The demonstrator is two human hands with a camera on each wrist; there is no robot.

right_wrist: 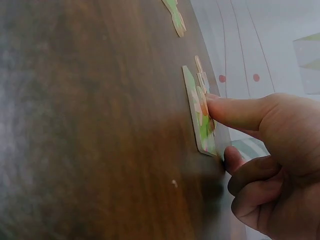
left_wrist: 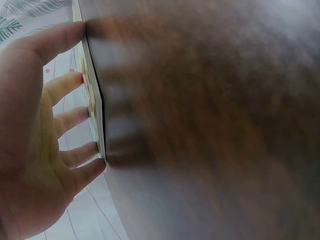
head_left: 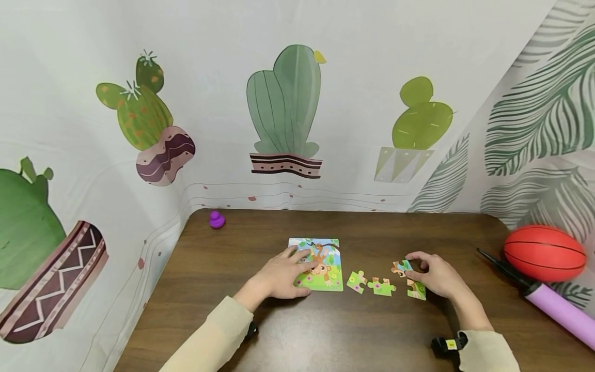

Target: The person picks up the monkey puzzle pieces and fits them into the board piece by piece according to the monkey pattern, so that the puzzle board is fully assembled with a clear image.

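Note:
Spread fingers of my left hand rest on a square picture puzzle with a monkey on green grass and blue sky. In the left wrist view, the fingertips and thumb of the left hand touch that thin board at its edges. My right hand pinches a puzzle piece with brown and blue on it between thumb and index finger. Just below it lies a green corner piece. The right wrist view shows the thumb against the piece, the other fingers curled.
Between the hands lie two loose green puzzle pieces, one beside the board and another. A purple toy duck stands at the back left of the brown table. On the right are a red ball and a purple pump.

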